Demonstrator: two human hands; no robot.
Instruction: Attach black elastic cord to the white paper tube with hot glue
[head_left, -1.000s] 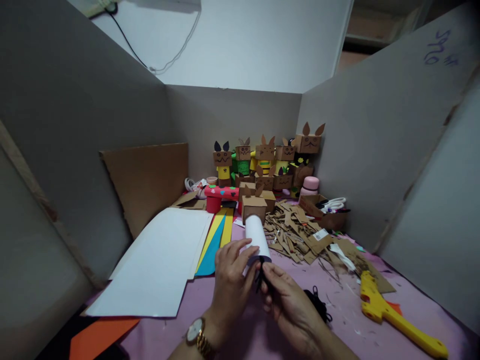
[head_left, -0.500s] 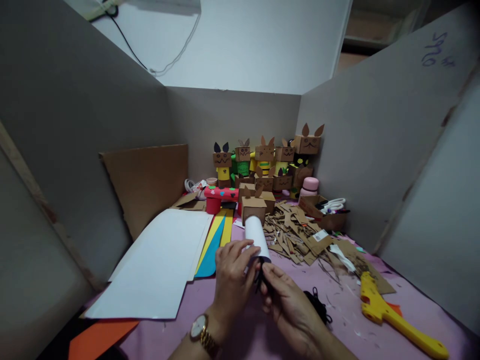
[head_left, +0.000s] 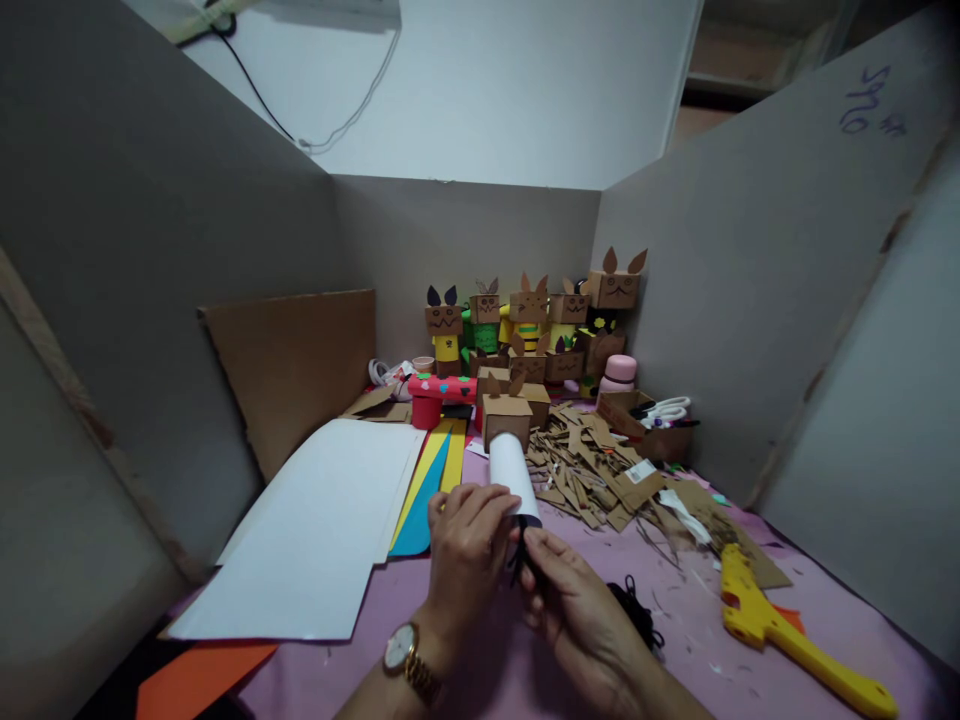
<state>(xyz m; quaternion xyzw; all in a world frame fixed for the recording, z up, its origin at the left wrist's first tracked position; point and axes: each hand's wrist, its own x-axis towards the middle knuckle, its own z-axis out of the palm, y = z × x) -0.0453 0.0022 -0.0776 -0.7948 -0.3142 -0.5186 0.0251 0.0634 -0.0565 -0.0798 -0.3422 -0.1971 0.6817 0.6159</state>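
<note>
A white paper tube [head_left: 511, 472] points away from me, its far end close to a small eared cardboard box [head_left: 507, 412]; I cannot tell if they touch. My left hand [head_left: 466, 540], with a gold watch on the wrist, is closed round the tube's near end. Black cord [head_left: 517, 562] hangs from that end. My right hand [head_left: 574, 600] pinches the cord between thumb and fingers, just below the tube; its fingertips are partly hidden. A loose bundle of black cord [head_left: 636, 612] lies right of my right hand.
White paper sheets [head_left: 315, 530] cover the left side, beside yellow and blue paper [head_left: 424, 525]. Cardboard scraps [head_left: 581, 465] are heaped right of centre. A yellow glue gun [head_left: 787, 635] lies at right. Several cardboard cat figures [head_left: 529, 305] stand at the back, between grey partitions [head_left: 465, 225].
My left fingers have shifted slightly down the paper tube towards me. My right hand stays nearly still on the cord.
</note>
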